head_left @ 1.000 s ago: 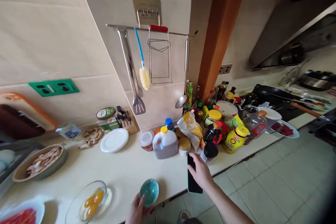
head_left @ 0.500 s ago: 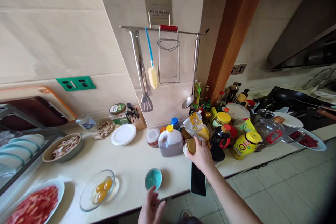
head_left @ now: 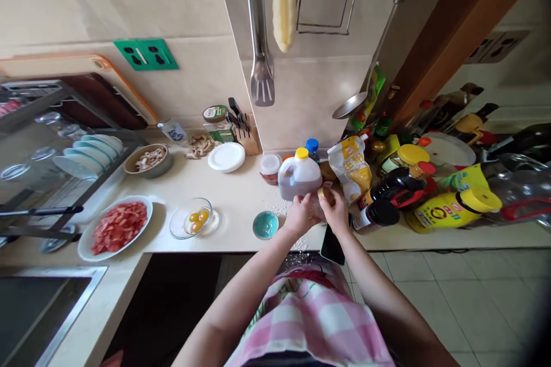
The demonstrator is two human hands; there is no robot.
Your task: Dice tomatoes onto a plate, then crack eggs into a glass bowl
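Steel dish rack (head_left: 60, 89): at our 9 o'clock, white bowls (head_left: 88, 152) stacked in it.
White plate (head_left: 86, 241): also at 9 o'clock, heaped with red tomato pieces (head_left: 118, 228).
Glass bowl (head_left: 181, 226): at 9 o'clock, egg yolks (head_left: 197, 222) inside.
Teal bowl (head_left: 266, 225): at 8 o'clock, just beside our left hand (head_left: 300, 215).
Hands: left closed round a small jar (head_left: 317, 209); right hand (head_left: 333, 212) pinching its gold lid (head_left: 322, 192).
Plastic jug (head_left: 300, 180): at 12 o'clock, just behind the jar.
Yellow-capped bottle (head_left: 447, 209): at 3 o'clock, among crowded condiments.
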